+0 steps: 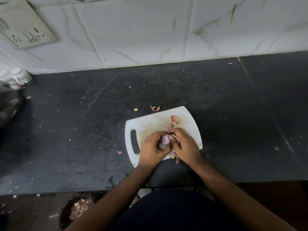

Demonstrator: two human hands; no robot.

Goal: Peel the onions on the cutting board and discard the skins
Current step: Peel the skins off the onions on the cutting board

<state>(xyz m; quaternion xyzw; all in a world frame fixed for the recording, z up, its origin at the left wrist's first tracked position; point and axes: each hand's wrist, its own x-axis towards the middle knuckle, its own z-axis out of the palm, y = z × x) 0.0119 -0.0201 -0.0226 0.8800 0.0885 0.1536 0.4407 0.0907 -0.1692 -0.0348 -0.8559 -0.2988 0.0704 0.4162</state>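
Note:
A small purple onion [165, 139] is held over the white cutting board [150, 124] between both hands. My left hand [152, 150] cups it from the left and below. My right hand [185, 147] grips it from the right, thumb pressed on its top, with loose pink skin [172, 154] hanging under the palm. More peeled skin [175, 120] lies on the far part of the board. Much of the onion is hidden by my fingers.
The board sits on a dark stone counter [83, 130] strewn with skin scraps [155, 108]. A dark bin [78, 209] holding onion skins stands on the floor at lower left. White containers [15, 77] and a dark bag [8, 107] are at far left. Tiled wall behind.

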